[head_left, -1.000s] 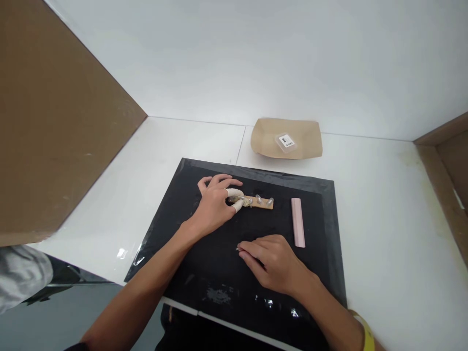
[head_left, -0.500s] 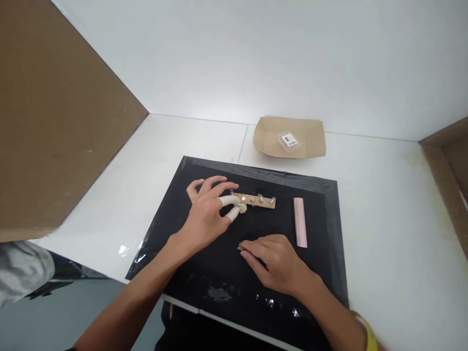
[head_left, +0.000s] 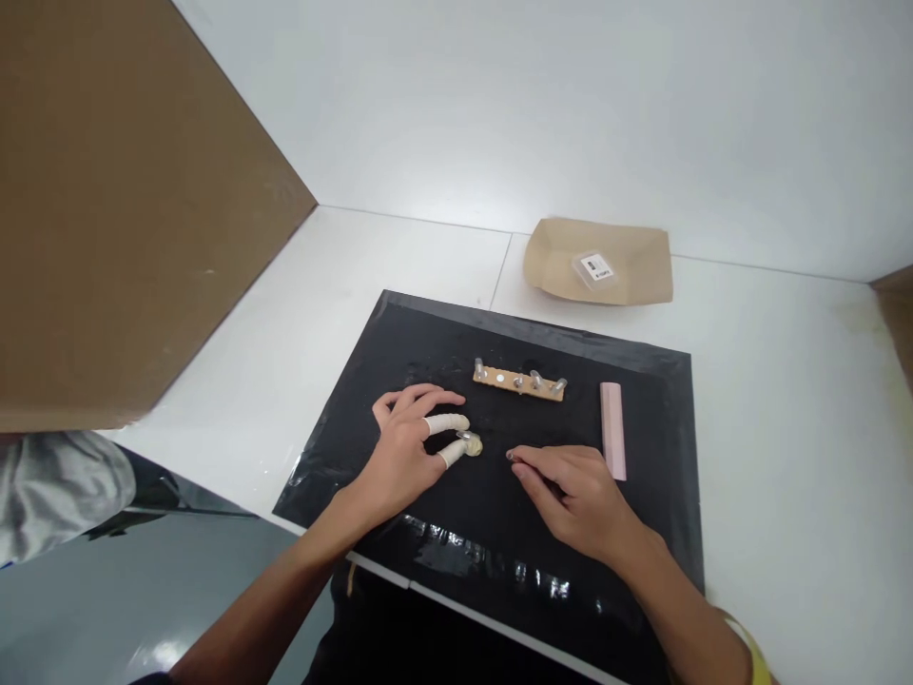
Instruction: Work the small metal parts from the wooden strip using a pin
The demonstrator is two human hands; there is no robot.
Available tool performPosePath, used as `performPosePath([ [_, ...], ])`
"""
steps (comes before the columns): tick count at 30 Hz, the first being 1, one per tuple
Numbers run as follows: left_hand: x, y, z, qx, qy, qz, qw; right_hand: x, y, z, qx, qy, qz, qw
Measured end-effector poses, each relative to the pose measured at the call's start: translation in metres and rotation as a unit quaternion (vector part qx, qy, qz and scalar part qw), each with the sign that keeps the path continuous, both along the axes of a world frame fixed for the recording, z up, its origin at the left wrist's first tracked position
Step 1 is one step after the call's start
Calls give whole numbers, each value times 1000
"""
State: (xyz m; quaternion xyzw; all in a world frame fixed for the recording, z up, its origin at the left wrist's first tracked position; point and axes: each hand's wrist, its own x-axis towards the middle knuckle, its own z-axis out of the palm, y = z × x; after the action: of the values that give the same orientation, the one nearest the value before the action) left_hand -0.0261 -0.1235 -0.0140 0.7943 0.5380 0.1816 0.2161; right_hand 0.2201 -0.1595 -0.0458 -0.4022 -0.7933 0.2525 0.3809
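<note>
My left hand [head_left: 403,461], with white finger cots on thumb and index finger, pinches a small clear, shiny piece [head_left: 468,436]. A pale yellowish lump [head_left: 475,447] sits at the end of that piece, above the black mat [head_left: 428,347]. To the right, my right hand [head_left: 581,490] is closed, thumb against index finger, on a tiny shiny bit [head_left: 510,456] too small to name. Beyond both hands lies a tan strip [head_left: 508,382] carrying several small clear pieces and a white dot; neither hand touches it.
A pink ridged bar [head_left: 612,430] lies on the mat just beyond my right hand. Behind the mat, a brown paper tray [head_left: 642,252] holds a small clear labelled box [head_left: 594,269]. A brown panel [head_left: 143,219] stands at the left. Grey-white fabric [head_left: 64,490] shows at lower left.
My left hand has drawn back from the tan strip towards me, and the clear piece with the yellowish lump shows between its fingers. My right hand still pinches its bit. The view has shifted.
</note>
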Motion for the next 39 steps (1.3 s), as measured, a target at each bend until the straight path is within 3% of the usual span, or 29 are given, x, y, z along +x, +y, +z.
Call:
performPosePath([
  [9, -11, -9, 1, -24, 7, -20, 999, 0, 0, -1, 15, -19, -9, 1000],
  [23, 1, -21, -8, 77, -23, 64, 995, 0, 0, -3, 24, -38, -15, 999],
  [32, -6, -23, -11, 260, 40, -20, 965, -1, 0, -2, 24, -36, -15, 999],
  [39, -9, -22, -7, 267, 76, -44, 960, -1, 0, -1, 13, -41, -17, 999],
])
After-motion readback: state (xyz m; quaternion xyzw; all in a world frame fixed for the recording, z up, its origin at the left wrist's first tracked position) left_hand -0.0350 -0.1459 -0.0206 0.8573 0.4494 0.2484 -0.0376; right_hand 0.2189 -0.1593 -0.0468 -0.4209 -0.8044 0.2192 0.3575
